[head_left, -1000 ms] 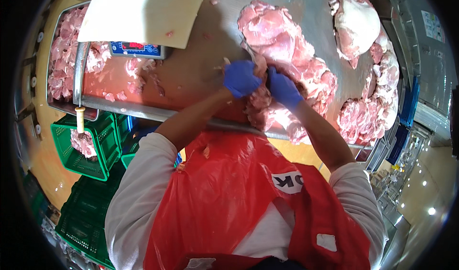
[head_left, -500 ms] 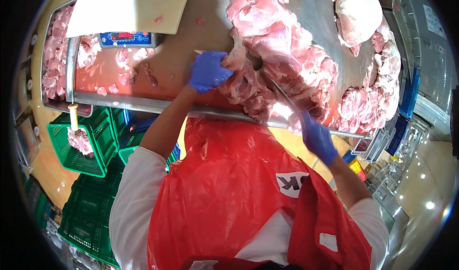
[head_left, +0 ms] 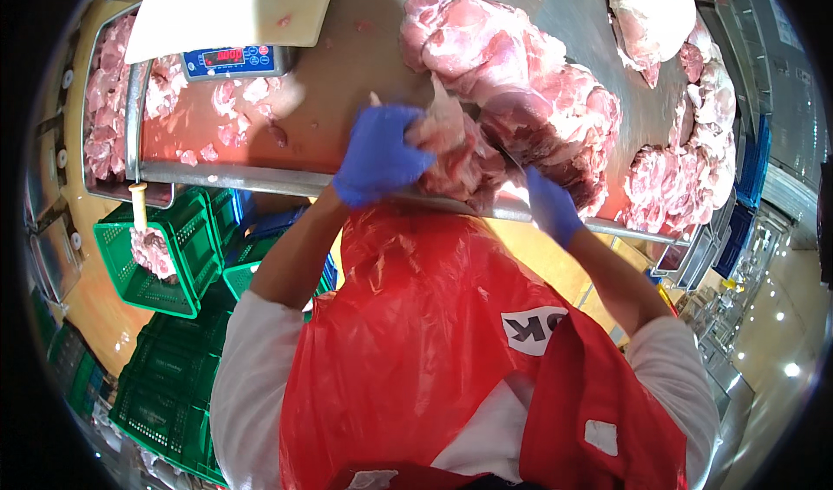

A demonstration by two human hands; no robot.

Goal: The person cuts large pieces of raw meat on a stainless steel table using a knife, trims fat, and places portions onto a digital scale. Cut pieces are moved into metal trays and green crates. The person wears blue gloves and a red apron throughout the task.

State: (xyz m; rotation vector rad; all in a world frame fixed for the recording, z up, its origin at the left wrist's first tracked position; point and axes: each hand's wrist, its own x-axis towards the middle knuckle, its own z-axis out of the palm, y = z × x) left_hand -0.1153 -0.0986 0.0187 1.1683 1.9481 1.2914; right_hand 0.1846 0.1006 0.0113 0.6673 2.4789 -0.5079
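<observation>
My left hand (head_left: 382,154), in a blue glove, is closed on the edge of a raw meat flap (head_left: 460,152) near the table's front edge. A large pink cut of meat (head_left: 495,48) with pale fat lies beside and behind that flap. In my blue-gloved right hand (head_left: 553,205) is a knife (head_left: 510,155); its thin blade points up and left into the gap between the flap and the large cut. The blade's tip is hidden in the meat, and the handle is covered by my fingers.
The metal table (head_left: 373,22) holds small scraps, a blue scale (head_left: 234,62) and a white board (head_left: 234,4) at the left. More meat (head_left: 668,186) lies at the right. A meat-filled tray (head_left: 106,117) stands far left; green crates (head_left: 165,264) are below it.
My left hand has drawn the meat flap slightly toward me, opening it away from the large cut. My right hand has moved up and left, with the knife deeper in the gap.
</observation>
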